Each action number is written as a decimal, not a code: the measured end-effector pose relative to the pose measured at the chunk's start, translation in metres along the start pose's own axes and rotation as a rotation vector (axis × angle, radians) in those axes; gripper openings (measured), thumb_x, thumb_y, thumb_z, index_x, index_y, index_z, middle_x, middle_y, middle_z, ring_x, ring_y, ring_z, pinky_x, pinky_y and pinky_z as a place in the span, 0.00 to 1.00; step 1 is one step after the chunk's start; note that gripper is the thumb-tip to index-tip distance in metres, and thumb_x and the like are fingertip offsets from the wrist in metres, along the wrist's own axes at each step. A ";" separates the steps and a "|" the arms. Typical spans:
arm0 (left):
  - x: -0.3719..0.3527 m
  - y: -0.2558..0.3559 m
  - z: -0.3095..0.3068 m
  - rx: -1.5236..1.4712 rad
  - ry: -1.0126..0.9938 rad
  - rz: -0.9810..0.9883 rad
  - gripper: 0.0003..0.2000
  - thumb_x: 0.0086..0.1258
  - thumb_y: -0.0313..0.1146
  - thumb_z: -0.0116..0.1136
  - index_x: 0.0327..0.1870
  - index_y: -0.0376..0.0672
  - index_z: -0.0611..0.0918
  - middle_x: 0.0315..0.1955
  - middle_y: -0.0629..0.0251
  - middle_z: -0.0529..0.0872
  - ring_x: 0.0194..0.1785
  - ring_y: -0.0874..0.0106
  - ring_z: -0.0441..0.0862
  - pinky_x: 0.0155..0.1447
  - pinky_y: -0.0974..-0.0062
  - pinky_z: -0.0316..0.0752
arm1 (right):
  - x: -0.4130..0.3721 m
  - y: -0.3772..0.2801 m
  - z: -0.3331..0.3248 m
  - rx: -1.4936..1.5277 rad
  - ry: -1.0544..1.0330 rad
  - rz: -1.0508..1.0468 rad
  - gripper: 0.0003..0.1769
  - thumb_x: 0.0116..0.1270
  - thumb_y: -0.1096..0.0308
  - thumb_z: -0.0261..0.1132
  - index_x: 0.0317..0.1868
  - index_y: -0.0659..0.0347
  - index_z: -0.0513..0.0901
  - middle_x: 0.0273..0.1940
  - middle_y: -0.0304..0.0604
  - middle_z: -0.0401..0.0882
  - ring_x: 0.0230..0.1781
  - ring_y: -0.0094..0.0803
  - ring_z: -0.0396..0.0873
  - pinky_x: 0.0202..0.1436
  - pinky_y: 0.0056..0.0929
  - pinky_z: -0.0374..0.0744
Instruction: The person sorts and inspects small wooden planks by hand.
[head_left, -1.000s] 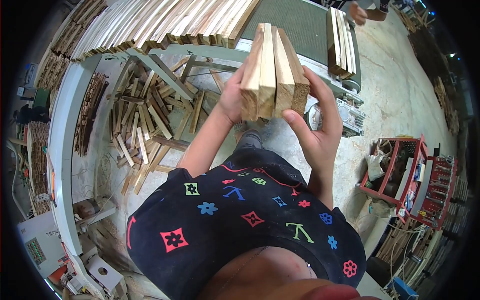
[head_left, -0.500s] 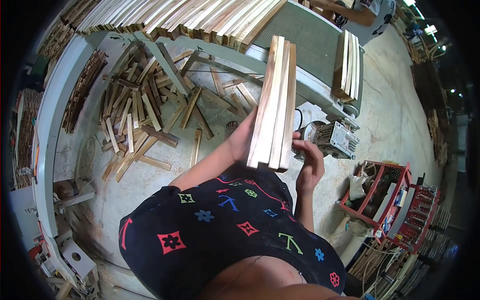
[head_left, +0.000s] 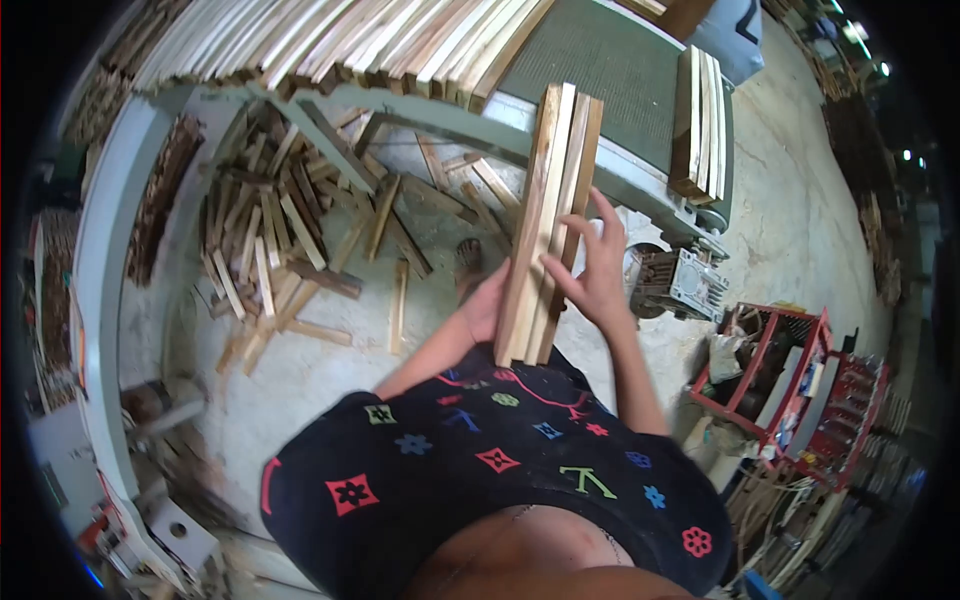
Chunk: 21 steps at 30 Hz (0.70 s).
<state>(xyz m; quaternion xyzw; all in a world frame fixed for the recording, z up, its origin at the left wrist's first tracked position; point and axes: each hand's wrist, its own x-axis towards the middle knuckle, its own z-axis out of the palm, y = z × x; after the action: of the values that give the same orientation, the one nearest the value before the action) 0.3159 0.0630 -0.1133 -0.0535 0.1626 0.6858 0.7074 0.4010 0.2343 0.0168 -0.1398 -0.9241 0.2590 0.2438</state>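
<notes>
A bundle of several wooden strips [head_left: 548, 225] stands out in front of my body, its near end close to my shirt. My left hand [head_left: 488, 303] grips it low on the left side, with most of the fingers hidden behind the wood. On the right side, my right hand [head_left: 598, 268] has its fingers spread, the thumb and a fingertip against the face of the strips. Beyond the bundle, a row of wooden strips [head_left: 340, 45] lies side by side on the conveyor belt [head_left: 590, 70]. A smaller group of strips [head_left: 702, 125] sits near the belt's right end.
Loose wooden pieces [head_left: 290, 230] are heaped on the floor under the grey frame [head_left: 95, 300]. A motor [head_left: 683, 280] is mounted below the conveyor. To the right stands a red tool rack [head_left: 770, 375]. Part of another person [head_left: 735, 40] shows beyond the belt.
My right hand has moved up from beside the bundle's lower end, and its fingers have spread onto the strips. The bundle has shifted slightly and its near end sits lower. The view has moved a little.
</notes>
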 end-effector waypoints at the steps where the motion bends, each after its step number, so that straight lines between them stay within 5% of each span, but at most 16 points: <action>1: -0.002 -0.001 0.001 0.028 0.036 0.045 0.38 0.78 0.66 0.42 0.78 0.45 0.65 0.69 0.49 0.75 0.70 0.50 0.76 0.73 0.49 0.71 | 0.024 -0.010 -0.010 -0.049 -0.189 -0.219 0.31 0.53 0.58 0.79 0.57 0.52 0.79 0.72 0.59 0.65 0.76 0.50 0.62 0.79 0.53 0.57; 2: -0.004 -0.003 -0.001 0.044 0.072 0.081 0.39 0.77 0.66 0.44 0.77 0.44 0.66 0.69 0.48 0.75 0.69 0.51 0.76 0.73 0.49 0.72 | 0.046 -0.015 -0.017 -0.100 -0.391 -0.425 0.32 0.50 0.57 0.81 0.56 0.50 0.79 0.73 0.58 0.64 0.78 0.47 0.60 0.80 0.55 0.55; 3: -0.003 -0.001 -0.006 -0.069 -0.023 -0.038 0.40 0.75 0.66 0.48 0.76 0.42 0.67 0.67 0.47 0.76 0.68 0.53 0.77 0.72 0.50 0.73 | 0.065 -0.021 -0.017 -0.132 -0.498 -0.591 0.34 0.47 0.52 0.81 0.55 0.50 0.81 0.66 0.55 0.75 0.72 0.40 0.70 0.80 0.53 0.57; 6: 0.007 -0.013 -0.021 -0.031 0.095 0.012 0.41 0.74 0.66 0.50 0.74 0.38 0.67 0.65 0.46 0.78 0.65 0.52 0.79 0.69 0.51 0.76 | 0.102 -0.030 0.027 -0.478 -1.119 -0.837 0.36 0.48 0.46 0.79 0.55 0.55 0.81 0.51 0.51 0.86 0.58 0.43 0.83 0.71 0.47 0.71; 9: 0.007 -0.012 -0.006 -0.085 0.068 0.071 0.37 0.77 0.62 0.46 0.72 0.35 0.69 0.60 0.45 0.81 0.61 0.51 0.82 0.64 0.53 0.80 | 0.130 -0.039 0.053 -0.457 -1.634 -0.858 0.39 0.49 0.41 0.77 0.55 0.60 0.81 0.39 0.48 0.89 0.45 0.48 0.88 0.57 0.43 0.81; 12: 0.018 -0.018 -0.023 -0.052 0.127 0.009 0.36 0.79 0.60 0.41 0.73 0.34 0.68 0.62 0.44 0.78 0.63 0.48 0.79 0.67 0.50 0.77 | 0.141 -0.032 0.071 -0.369 -1.705 -0.968 0.40 0.51 0.40 0.77 0.57 0.61 0.80 0.41 0.51 0.89 0.44 0.50 0.88 0.46 0.45 0.83; 13: 0.025 -0.021 -0.036 0.077 0.215 -0.023 0.37 0.79 0.61 0.42 0.73 0.34 0.67 0.63 0.44 0.77 0.63 0.47 0.78 0.68 0.49 0.76 | 0.143 -0.034 0.059 -0.402 -1.577 -0.954 0.41 0.50 0.39 0.77 0.57 0.58 0.79 0.39 0.48 0.88 0.43 0.50 0.87 0.49 0.46 0.82; 15: 0.018 -0.032 -0.045 -0.019 -0.015 -0.085 0.41 0.77 0.65 0.44 0.75 0.33 0.66 0.65 0.47 0.76 0.63 0.50 0.77 0.71 0.52 0.72 | 0.144 -0.032 0.034 -0.336 -1.166 -0.943 0.38 0.53 0.40 0.75 0.56 0.57 0.77 0.39 0.47 0.85 0.42 0.50 0.85 0.50 0.47 0.81; 16: 0.012 -0.026 -0.020 -0.234 -0.342 -0.103 0.44 0.75 0.68 0.45 0.76 0.33 0.64 0.66 0.49 0.75 0.62 0.53 0.77 0.72 0.54 0.70 | 0.140 -0.035 0.018 -0.292 -0.961 -0.796 0.35 0.56 0.42 0.74 0.56 0.57 0.77 0.39 0.47 0.84 0.41 0.50 0.84 0.51 0.47 0.81; 18: 0.017 -0.032 -0.022 0.017 -0.040 -0.073 0.45 0.74 0.71 0.43 0.74 0.33 0.66 0.64 0.52 0.77 0.61 0.60 0.79 0.68 0.60 0.73 | 0.133 -0.042 -0.020 -0.207 -0.662 -0.441 0.30 0.62 0.48 0.73 0.57 0.58 0.75 0.41 0.50 0.83 0.43 0.51 0.84 0.51 0.46 0.80; 21: 0.033 -0.038 -0.022 0.107 0.010 -0.055 0.34 0.82 0.63 0.37 0.68 0.40 0.74 0.54 0.61 0.85 0.52 0.71 0.83 0.57 0.71 0.80 | 0.108 -0.020 -0.053 0.139 -0.330 0.210 0.26 0.71 0.51 0.69 0.58 0.61 0.73 0.44 0.54 0.84 0.45 0.42 0.84 0.49 0.37 0.80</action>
<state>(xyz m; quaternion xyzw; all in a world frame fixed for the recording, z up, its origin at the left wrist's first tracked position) 0.3503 0.0855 -0.1492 -0.0235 0.2007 0.6562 0.7270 0.3349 0.2813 0.1085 -0.1739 -0.9117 0.3656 0.0700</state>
